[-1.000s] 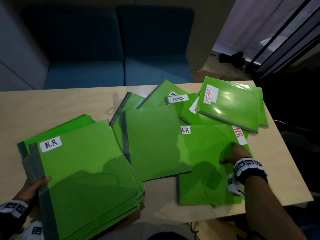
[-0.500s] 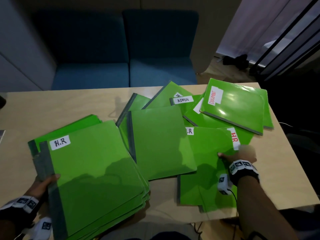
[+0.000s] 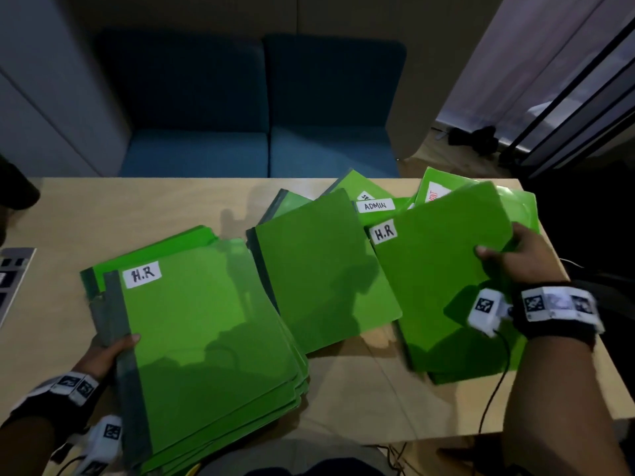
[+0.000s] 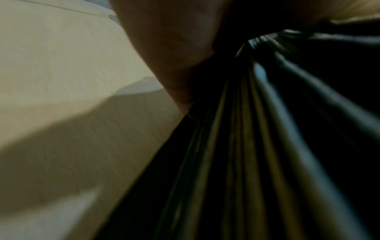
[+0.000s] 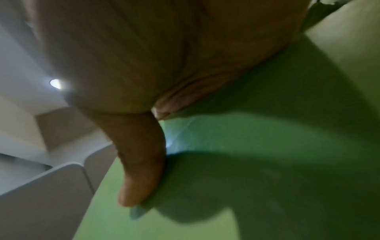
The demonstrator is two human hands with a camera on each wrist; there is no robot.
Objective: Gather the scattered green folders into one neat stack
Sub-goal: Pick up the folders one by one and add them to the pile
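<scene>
right hand (image 3: 515, 255) has now gripped the H.R folder (image 3: 443, 280) by its right edge and lifted it off the table, tilted, covering the DOCUMENT folder (image 3: 436, 192) behind

Dim room; hard shadows on folders; wrist views dark, blurred.

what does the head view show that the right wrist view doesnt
Only the head view shows the left hand gripping the gathered stack by its grey spines, its top folder labelled H.R, plus an unlabelled folder, the ADMIN folder, the table and the blue sofa.

Only the right wrist view shows, close up, the thumb pressed flat on the green cover, and pale panels behind.

Both show the right hand gripping the lifted H.R folder.
</scene>
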